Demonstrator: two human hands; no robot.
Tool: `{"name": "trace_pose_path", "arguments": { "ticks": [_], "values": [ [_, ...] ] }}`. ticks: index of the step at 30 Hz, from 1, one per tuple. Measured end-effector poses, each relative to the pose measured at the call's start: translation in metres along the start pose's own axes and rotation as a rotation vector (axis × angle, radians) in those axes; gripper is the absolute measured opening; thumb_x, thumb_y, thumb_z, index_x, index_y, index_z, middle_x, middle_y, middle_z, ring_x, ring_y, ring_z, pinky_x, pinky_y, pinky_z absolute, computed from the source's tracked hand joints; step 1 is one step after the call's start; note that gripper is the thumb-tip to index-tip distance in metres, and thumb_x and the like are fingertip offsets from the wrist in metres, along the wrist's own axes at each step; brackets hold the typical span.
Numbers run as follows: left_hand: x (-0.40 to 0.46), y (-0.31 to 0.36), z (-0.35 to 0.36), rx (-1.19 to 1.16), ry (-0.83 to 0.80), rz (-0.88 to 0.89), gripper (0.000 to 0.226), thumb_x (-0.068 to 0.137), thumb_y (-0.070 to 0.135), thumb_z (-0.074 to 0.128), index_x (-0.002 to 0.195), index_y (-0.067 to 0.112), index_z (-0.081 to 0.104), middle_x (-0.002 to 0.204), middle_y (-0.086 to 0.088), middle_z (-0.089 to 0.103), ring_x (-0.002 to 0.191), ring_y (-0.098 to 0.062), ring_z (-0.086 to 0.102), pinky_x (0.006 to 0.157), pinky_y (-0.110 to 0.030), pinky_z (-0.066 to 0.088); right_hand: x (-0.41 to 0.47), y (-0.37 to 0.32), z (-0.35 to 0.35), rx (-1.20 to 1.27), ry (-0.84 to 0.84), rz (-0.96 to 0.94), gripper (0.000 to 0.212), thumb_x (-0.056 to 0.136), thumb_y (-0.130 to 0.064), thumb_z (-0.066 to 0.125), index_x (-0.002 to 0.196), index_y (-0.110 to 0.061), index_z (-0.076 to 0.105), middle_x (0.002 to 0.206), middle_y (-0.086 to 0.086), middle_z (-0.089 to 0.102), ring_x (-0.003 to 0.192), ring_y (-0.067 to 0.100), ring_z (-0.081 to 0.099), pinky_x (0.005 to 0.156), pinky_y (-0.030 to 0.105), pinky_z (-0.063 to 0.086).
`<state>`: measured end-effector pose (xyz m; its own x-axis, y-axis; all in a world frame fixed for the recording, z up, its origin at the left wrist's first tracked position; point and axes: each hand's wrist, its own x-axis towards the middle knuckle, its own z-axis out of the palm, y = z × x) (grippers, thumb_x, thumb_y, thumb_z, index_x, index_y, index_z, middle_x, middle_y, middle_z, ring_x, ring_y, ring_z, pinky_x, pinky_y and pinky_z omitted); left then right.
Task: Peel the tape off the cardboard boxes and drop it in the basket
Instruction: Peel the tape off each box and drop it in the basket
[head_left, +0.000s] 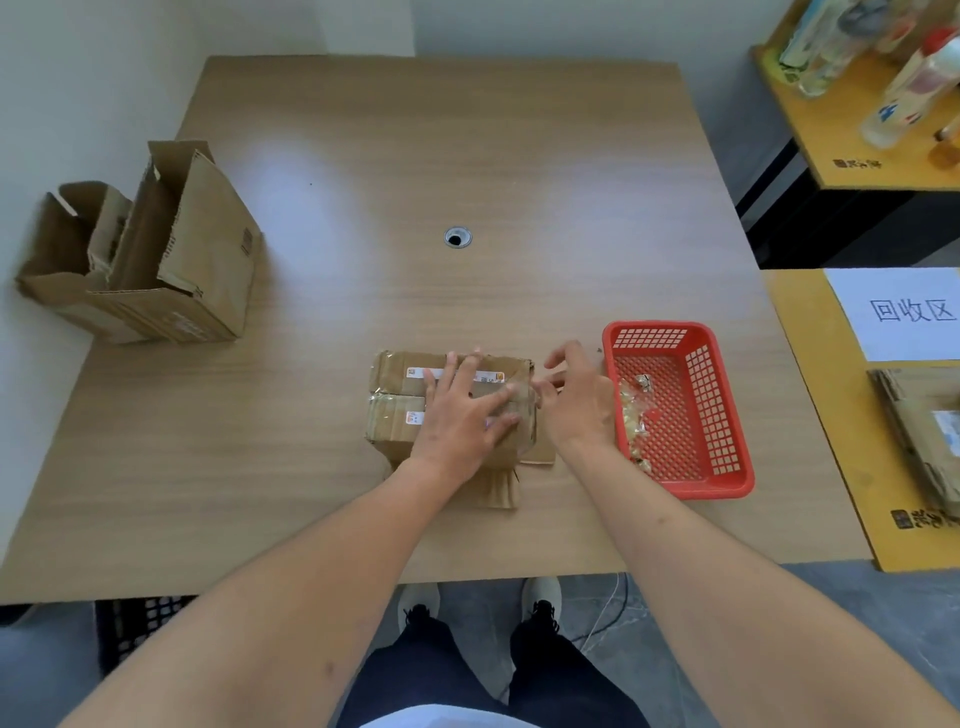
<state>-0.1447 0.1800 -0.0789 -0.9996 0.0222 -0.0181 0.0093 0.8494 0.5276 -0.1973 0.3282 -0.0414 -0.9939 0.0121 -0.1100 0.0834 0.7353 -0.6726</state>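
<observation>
My left hand (460, 415) presses flat on the cardboard box (400, 410), its long side running left to right on the surface (467, 182). My right hand (576, 400), grip loosely open, sits at its right end beside the red basket (727, 415).

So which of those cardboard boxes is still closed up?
The box under the left hand, the taped box beside the red basket. The open boxes at the table's left edge gape with flaps up.
</observation>
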Motion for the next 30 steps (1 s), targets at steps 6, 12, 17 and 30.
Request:
{"name": "trace_pose_path", "arguments": {
  "ticks": [6, 12, 17, 30],
  "values": [
    [-0.013, -0.006, -0.003, 0.146, -0.047, 0.227, 0.031, 0.104, 0.023, 0.058, 0.131, 0.013, 0.069, 0.137, -0.017, 0.058, 0.124, -0.038, 0.057, 0.113, -0.060, 0.033, 0.011, 0.013, 0.005, 0.078, -0.104, 0.043, 0.019, 0.080, -0.031, 0.086, 0.089, -0.019, 0.075, 0.079, -0.005, 0.073, 0.076, 0.013, 0.069, 0.077, 0.031, 0.056],
    [-0.014, 0.001, -0.005, 0.203, -0.187, 0.088, 0.044, 0.109, 0.036, 0.040, 0.152, 0.027, 0.048, 0.155, -0.003, 0.041, 0.139, -0.027, 0.039, 0.121, -0.050, 0.021, 0.012, 0.017, 0.001, 0.005, -0.162, 0.016, 0.019, 0.077, -0.022, 0.087, 0.073, -0.028, 0.070, 0.069, -0.013, 0.067, 0.069, 0.005, 0.064, 0.070, 0.026, 0.052],
    [-0.010, 0.004, -0.009, 0.147, -0.187, 0.074, 0.039, 0.107, 0.033, 0.048, 0.144, 0.026, 0.058, 0.150, -0.002, 0.046, 0.127, -0.031, 0.041, 0.113, -0.051, 0.035, -0.006, 0.021, -0.009, -0.027, -0.131, -0.163, 0.005, 0.083, -0.016, 0.080, 0.080, -0.019, 0.077, 0.079, -0.005, 0.074, 0.078, 0.015, 0.065, 0.078, 0.035, 0.051],
    [-0.008, 0.010, -0.005, 0.245, -0.197, 0.060, 0.041, 0.109, 0.036, 0.042, 0.147, 0.029, 0.053, 0.154, -0.001, 0.041, 0.136, -0.027, 0.037, 0.119, -0.050, 0.028, -0.011, 0.037, -0.007, 0.328, -0.075, 0.150, 0.023, 0.082, -0.016, 0.084, 0.093, -0.024, 0.066, 0.071, 0.001, 0.073, 0.064, 0.014, 0.073, 0.065, 0.034, 0.063]
  ]
}}
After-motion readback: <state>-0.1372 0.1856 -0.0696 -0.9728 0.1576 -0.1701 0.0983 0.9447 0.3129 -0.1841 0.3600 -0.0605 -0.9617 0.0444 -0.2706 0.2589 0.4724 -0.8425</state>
